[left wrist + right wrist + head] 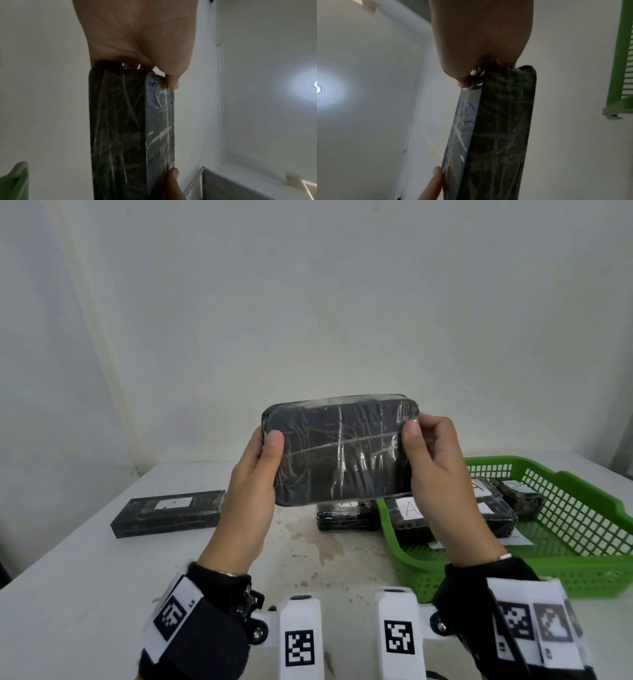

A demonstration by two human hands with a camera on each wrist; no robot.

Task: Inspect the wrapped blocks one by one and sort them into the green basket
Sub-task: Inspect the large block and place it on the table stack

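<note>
— Since the wrapped block (339, 450) is up in the air over the table (68, 559), which way does its long axis run?
— Side to side, one short end in each hand, broad face toward the head camera.
— And the grip?
— The left hand (255, 474) clasps the left end, thumb on the front; the right hand (442, 474) clasps the right end likewise. The other fingers are hidden behind the block.
— Which hand is nearer the green basket (582, 563)?
— The right. The basket sits low to the right, already holding labelled blocks (407, 515), so I'd judge the carry goes down and rightward.
</note>
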